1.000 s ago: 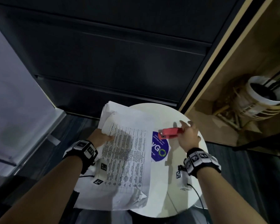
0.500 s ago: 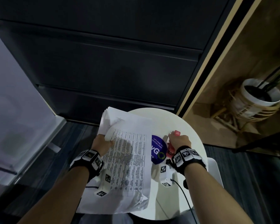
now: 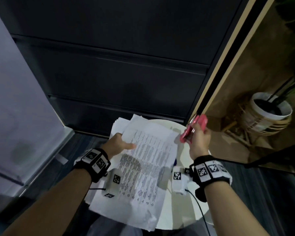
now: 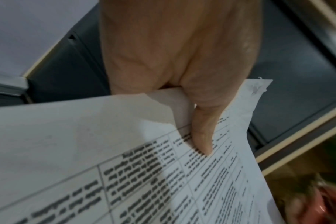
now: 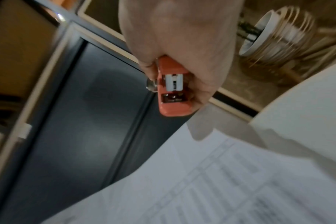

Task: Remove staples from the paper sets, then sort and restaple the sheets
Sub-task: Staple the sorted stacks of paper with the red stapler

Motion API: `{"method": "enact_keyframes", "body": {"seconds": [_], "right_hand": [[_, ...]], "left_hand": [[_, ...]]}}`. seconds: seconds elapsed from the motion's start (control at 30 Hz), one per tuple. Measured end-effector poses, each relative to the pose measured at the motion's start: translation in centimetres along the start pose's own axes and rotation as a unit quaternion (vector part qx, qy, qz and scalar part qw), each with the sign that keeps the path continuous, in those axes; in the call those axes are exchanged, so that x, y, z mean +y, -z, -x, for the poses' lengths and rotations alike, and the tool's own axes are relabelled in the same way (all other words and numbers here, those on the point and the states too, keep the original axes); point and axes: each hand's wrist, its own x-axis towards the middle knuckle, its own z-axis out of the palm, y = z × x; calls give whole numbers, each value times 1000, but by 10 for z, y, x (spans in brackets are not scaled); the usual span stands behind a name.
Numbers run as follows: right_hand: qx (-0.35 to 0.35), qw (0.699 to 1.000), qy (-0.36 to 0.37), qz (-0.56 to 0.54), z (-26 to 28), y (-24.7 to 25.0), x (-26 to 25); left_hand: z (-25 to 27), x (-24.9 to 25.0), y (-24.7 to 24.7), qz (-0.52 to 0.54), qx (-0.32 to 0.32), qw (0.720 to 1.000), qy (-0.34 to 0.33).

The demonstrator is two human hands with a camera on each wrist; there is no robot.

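A set of printed sheets lies on the round white table, over a stack of more paper. My left hand pinches the top sheets near their far left corner; in the left wrist view my left hand has its thumb on the printed page and the other fingers hidden underneath. My right hand grips a red stapler, lifted above the table beside the paper's far right corner. The right wrist view shows the stapler end-on, over the printed paper.
A dark cabinet front stands right behind the table. A white plant pot in a wicker stand sits on the floor at the right. A pale wall panel is at the left. A cable runs across the table's near right part.
My right hand picked the red stapler up from the table and raised it toward the paper's far right corner. My left hand lifted and shifted the top sheets right, covering the blue sticker.
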Motion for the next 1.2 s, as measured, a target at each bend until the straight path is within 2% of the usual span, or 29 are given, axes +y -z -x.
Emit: {"method": "enact_keyframes", "body": {"seconds": [0.1, 0.23, 0.33, 0.4, 0.6, 0.8, 1.2], "right_hand": [[-27, 996, 54, -64, 20, -20, -37], [-35, 989, 115, -85, 52, -36, -77], [-34, 981, 186, -40, 70, -38, -88], [-54, 976, 209, -1, 82, -36, -89], [-82, 979, 184, 20, 107, -33, -84], [-55, 985, 162, -38, 117, -39, -94], [-30, 988, 139, -61, 112, -36, -97]], "left_hand": [[14, 20, -1, 15, 1, 1000, -20], [33, 44, -12, 0, -54, 997, -59], [43, 49, -19, 15, -59, 996, -67], [50, 55, -24, 20, -66, 995, -71], [72, 73, -42, -2, -70, 996, -64], [100, 88, -62, 7, -81, 995, -62], [94, 85, -76, -10, -77, 995, -63]]}}
